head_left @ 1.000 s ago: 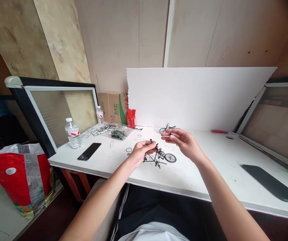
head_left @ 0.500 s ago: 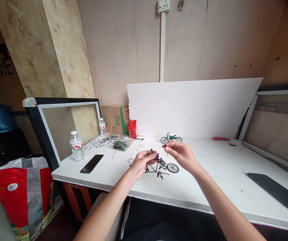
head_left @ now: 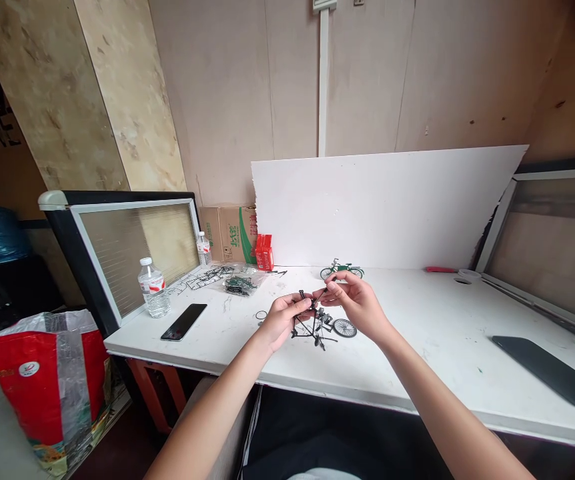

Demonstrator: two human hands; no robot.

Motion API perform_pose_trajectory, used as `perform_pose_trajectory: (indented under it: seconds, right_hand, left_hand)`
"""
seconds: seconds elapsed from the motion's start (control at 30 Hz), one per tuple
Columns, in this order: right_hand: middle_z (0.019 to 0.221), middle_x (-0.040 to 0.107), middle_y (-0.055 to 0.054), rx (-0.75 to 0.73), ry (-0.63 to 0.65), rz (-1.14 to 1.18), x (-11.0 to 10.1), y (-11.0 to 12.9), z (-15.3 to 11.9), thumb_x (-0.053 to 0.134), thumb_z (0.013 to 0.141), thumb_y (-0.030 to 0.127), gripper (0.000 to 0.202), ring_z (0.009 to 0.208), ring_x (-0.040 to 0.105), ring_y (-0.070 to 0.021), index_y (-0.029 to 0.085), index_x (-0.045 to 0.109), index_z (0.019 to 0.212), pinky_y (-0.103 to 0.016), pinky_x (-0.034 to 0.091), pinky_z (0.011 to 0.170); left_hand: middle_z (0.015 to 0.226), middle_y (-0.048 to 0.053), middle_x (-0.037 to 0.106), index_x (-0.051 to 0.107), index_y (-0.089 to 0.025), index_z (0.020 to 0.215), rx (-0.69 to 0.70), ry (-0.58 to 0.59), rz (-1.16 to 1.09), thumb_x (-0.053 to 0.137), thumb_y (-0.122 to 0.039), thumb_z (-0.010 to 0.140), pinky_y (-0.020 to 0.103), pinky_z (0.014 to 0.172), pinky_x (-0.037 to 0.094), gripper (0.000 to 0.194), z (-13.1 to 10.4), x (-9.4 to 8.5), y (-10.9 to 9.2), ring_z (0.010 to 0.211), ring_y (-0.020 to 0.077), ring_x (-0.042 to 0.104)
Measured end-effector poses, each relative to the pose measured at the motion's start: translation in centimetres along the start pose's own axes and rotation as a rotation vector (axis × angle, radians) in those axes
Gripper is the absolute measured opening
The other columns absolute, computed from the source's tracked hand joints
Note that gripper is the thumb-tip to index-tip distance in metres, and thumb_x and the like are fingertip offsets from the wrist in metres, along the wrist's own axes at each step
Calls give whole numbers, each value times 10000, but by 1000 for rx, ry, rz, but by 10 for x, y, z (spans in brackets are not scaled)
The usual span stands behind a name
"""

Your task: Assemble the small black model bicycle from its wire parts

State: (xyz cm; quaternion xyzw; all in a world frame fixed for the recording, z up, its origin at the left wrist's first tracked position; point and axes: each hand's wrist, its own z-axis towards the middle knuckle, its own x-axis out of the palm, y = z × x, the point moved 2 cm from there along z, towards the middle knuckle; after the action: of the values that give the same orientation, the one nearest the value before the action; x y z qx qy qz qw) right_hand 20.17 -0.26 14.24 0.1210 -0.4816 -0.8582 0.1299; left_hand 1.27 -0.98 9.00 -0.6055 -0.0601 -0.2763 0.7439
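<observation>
My left hand point(head_left: 287, 319) is closed on a black model bicycle frame point(head_left: 307, 333), held tilted above the white table. My right hand point(head_left: 356, 300) pinches a thin dark rod point(head_left: 323, 293), perhaps a small screwdriver. It slants down to the top of the frame, beside the left fingertips; whether its tip touches is too small to tell. Under and beyond the frame, a spoked model wheel point(head_left: 345, 328) lies on the table, with small dark parts close by. A finished-looking green model bicycle point(head_left: 347, 268) stands behind my right hand, partly covered by it.
On the left are a phone point(head_left: 184, 322), a water bottle point(head_left: 153, 288), black part sprues point(head_left: 212, 277) and a plastic bag of parts point(head_left: 240, 285). A small red box point(head_left: 264, 252) stands near the white backboard point(head_left: 387, 207). A dark flat slab point(head_left: 550, 373) lies at right.
My right hand has come slightly left and brought the thin rod down to the frame. My left hand keeps its hold. The view has tipped slightly.
</observation>
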Motion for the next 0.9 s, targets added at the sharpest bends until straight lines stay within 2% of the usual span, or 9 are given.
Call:
perform_pose_trajectory:
  seconds: [0.2,0.53,0.9]
  right_hand:
    - [948,820,-91,-4,7,14,-1,-3,2,715,947,604,396,900,810,-255,238,618,1062,-449,679,878]
    - [919,821,-85,10,-17,2,-1,-5,2,733,926,622,420,853,811,-245,233,631,1048,-438,685,848]
    - [894,820,-79,19,-43,-18,-1,-6,4,752,888,666,471,845,815,-252,235,642,1044,-444,695,820]
  left_hand:
    - [1123,115,729,823,-139,1070,10,7,-5,929,-340,769,322,910,500,377,0,0,0,957,170,652]
    - [1124,107,743,829,-147,1053,-9,6,-7,914,-318,791,326,932,504,324,0,0,1,1015,187,667]
    - [1054,79,744,807,-133,921,-33,-32,-4,941,-297,741,317,924,506,277,0,0,0,981,170,663]
